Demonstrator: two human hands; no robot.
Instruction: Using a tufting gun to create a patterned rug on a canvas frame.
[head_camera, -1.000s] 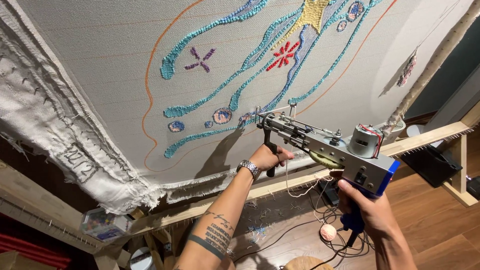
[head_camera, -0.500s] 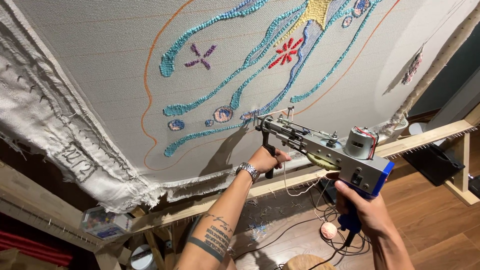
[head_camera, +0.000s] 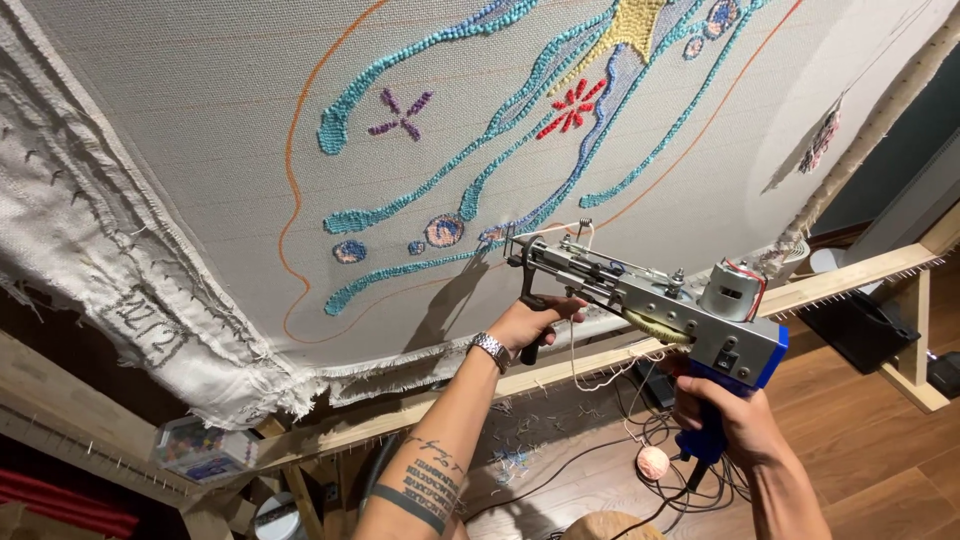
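A grey and blue tufting gun (head_camera: 655, 300) points at the stretched grey cloth (head_camera: 200, 120), its needle tip touching the fabric near a turquoise tufted line (head_camera: 400, 270). My left hand (head_camera: 535, 322) grips the gun's black front handle; a metal watch sits on that wrist. My right hand (head_camera: 722, 425) holds the blue rear grip, lower right. The cloth carries turquoise wavy lines, a purple star (head_camera: 400, 113), a red star (head_camera: 572, 106), a yellow star (head_camera: 640, 18) and an orange drawn outline. Pale yarn (head_camera: 590, 375) hangs from the gun.
The cloth is pinned on a wooden frame (head_camera: 860, 275) with nail strips; its frayed edge (head_camera: 120, 320) hangs at left. Below on the wooden floor lie a pink yarn ball (head_camera: 652, 462), tangled black cables (head_camera: 650, 435) and yarn scraps. A clear box of small coloured items (head_camera: 200, 450) sits at lower left.
The gun and both hands have shifted slightly down and left along the cloth; the grip is unchanged.
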